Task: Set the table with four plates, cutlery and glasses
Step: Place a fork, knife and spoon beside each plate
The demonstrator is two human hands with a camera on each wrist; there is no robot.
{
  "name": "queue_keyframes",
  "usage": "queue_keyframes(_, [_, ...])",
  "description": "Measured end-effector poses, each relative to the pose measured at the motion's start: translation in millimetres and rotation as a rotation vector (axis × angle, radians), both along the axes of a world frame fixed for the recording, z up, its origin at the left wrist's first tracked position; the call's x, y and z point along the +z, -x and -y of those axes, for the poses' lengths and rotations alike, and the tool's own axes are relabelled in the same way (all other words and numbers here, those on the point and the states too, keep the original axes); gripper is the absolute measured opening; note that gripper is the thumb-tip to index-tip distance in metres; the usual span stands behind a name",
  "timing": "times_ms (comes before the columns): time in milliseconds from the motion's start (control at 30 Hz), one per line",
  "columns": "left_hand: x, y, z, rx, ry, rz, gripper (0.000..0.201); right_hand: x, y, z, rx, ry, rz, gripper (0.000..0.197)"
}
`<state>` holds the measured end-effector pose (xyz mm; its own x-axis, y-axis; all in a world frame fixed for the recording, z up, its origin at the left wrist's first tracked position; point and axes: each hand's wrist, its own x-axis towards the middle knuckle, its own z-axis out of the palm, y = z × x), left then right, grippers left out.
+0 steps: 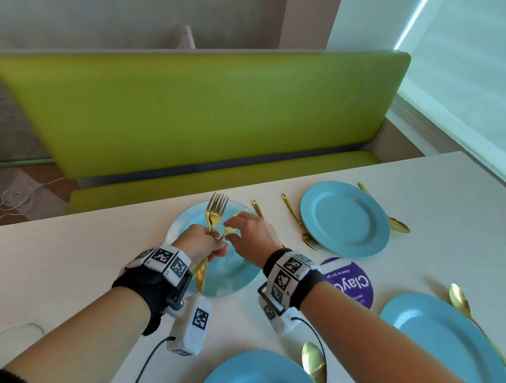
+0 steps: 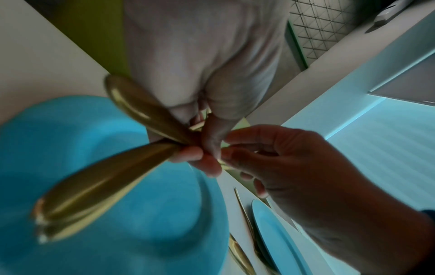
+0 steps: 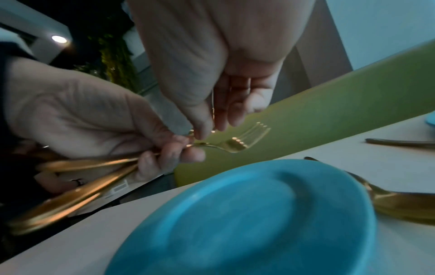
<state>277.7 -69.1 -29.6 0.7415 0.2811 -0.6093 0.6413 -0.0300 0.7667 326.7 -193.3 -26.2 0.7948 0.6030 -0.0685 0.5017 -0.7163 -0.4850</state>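
Left hand (image 1: 200, 243) holds a bunch of gold forks (image 1: 214, 213) in a closed grip, tines up, handles sticking out below the fist, above the far-left blue plate (image 1: 236, 275). Right hand (image 1: 250, 236) pinches the neck of one fork in the bunch with thumb and fingertips (image 3: 204, 128). Four blue plates sit on the white desk (image 1: 72, 261). A fork (image 1: 299, 224) and spoon (image 1: 392, 219) flank the far-right plate (image 1: 345, 218). A spoon lies beside each near plate.

Green padded bench (image 1: 199, 105) beside a bright window (image 1: 459, 45).
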Motion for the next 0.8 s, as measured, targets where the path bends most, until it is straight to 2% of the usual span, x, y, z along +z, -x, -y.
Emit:
queue_keyframes(233, [10.9, 41.4, -18.8, -0.266, -0.055, -0.098, 0.010, 11.9, 45.4, -14.2, 0.182, 0.181, 0.000, 0.028])
queue_keyframes(433, [30.0, 79.1, -46.4, -0.302, -0.002, -0.052, 0.022, 36.9, 91.9, -30.2, 0.144, 0.276, -0.021, 0.023])
queue_keyframes(500, [38.2, 92.1, -54.7, -0.329, 0.012, -0.047, 0.017, 43.5, 104.9, -39.0, 0.128, 0.270, -0.030, 0.022])
queue_keyframes(567, [45.4, 102.5, -63.7, -0.315, 0.021, -0.034, 0.008, 47.2, 114.8, -47.3, 0.080, 0.221, -0.060, 0.021])
queue_keyframes(667, [53.9, 113.6, -81.9, -0.225, 0.036, -0.037, 0.014, 50.3, 124.0, -59.6, 0.013, 0.171, -0.129, 0.016])
queue_keyframes(800, [52.6, 119.9, -112.6, -0.079, -0.008, -0.047, 0.013, 51.4, 127.9, -76.5, -0.066, 0.166, -0.195, 0.012])
